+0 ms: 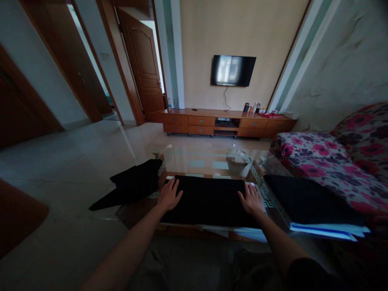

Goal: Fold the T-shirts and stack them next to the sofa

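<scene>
A black folded cloth [209,200] lies flat in a wide rectangle on the glass coffee table [178,155], straight in front of me. On its left end rests my left hand [169,196], fingers stretched out and thumb apart. My right hand [252,200] lies the same way on the right end, palm down with spread fingers. A bit of something white peeks out by the right fingertips. To the left, a crumpled black cloth [136,182] hangs over the table's edge. Whether the cloths are garments I cannot tell.
At the right sits a black folded stack [312,200] with white and blue layers beneath. Beyond it stands a flowered sofa [315,161]. A crumpled clear plastic piece [238,155] lies at the table's far side. Farther back are a low wooden cabinet [201,121] and a wall television [233,70].
</scene>
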`<state>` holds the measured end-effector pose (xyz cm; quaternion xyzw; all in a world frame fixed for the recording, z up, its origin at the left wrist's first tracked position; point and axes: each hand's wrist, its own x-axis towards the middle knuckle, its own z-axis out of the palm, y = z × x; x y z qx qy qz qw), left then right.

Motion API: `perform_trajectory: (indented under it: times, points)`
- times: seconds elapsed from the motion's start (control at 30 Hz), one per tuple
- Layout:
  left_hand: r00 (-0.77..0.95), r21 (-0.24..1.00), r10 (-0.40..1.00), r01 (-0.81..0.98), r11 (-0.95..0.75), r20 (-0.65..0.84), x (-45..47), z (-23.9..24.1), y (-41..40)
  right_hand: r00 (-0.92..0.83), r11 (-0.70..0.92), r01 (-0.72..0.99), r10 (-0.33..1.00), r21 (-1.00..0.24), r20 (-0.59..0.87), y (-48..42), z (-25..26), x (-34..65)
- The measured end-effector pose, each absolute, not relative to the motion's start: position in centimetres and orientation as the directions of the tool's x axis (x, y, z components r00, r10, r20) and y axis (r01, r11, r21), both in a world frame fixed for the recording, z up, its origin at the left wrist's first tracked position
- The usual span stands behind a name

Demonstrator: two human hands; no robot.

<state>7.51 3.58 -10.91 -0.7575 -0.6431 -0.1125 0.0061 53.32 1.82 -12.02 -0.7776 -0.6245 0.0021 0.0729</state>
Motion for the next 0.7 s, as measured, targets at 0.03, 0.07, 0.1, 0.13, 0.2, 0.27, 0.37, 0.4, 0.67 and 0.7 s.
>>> perform_trajectory:
  times: [0.03, 0.07, 0.1, 0.13, 0.2, 0.27, 0.37, 0.4, 0.67, 0.7]
  points:
    - [0.107, 0.136, 0.979, 0.982, -0.131, 0.171, 7.2, -11.0, 3.6, 0.225, -0.214, 0.970, 0.970, -0.119, 0.088, 1.8, -12.1, 53.4]
    - [0.080, 0.137, 0.984, 0.985, -0.103, 0.160, 7.0, -11.1, 3.5, 0.229, -0.218, 0.968, 0.969, -0.121, 0.087, 1.7, -12.1, 53.5]
    - [0.068, 0.140, 0.987, 0.986, -0.088, 0.147, 6.7, -11.1, 3.5, 0.235, -0.223, 0.967, 0.968, -0.124, 0.087, 1.7, -12.1, 53.6]
    - [0.065, 0.144, 0.989, 0.986, -0.084, 0.134, 6.5, -11.0, 3.4, 0.242, -0.230, 0.965, 0.966, -0.126, 0.087, 1.6, -12.1, 53.6]
    - [0.065, 0.148, 0.991, 0.986, -0.083, 0.118, 6.5, -10.6, 3.2, 0.258, -0.246, 0.960, 0.962, -0.133, 0.087, 1.6, -12.0, 53.5]
    - [0.031, 0.143, 0.991, 0.989, -0.049, 0.128, 7.0, -10.0, 3.0, 0.269, -0.255, 0.957, 0.959, -0.140, 0.089, 1.6, -11.8, 53.4]
    - [-0.132, 0.136, 0.977, 0.985, 0.110, 0.166, 8.5, -8.7, 2.8, 0.273, -0.259, 0.954, 0.958, -0.149, 0.084, 1.5, -11.5, 53.2]
    - [-0.203, 0.143, 0.965, 0.973, 0.180, 0.167, 9.0, -8.2, 2.7, 0.276, -0.261, 0.953, 0.958, -0.152, 0.083, 1.5, -11.4, 53.2]
    - [-0.377, 0.150, 0.926, 0.916, 0.373, 0.000, 9.3, -6.0, 3.5, 0.288, -0.275, 0.950, 0.954, -0.149, 0.080, 1.7, -11.2, 52.9]
    - [-0.361, 0.155, 0.932, 0.920, 0.361, -0.027, 9.0, -5.8, 3.7, 0.289, -0.276, 0.950, 0.954, -0.144, 0.081, 1.7, -11.2, 52.9]
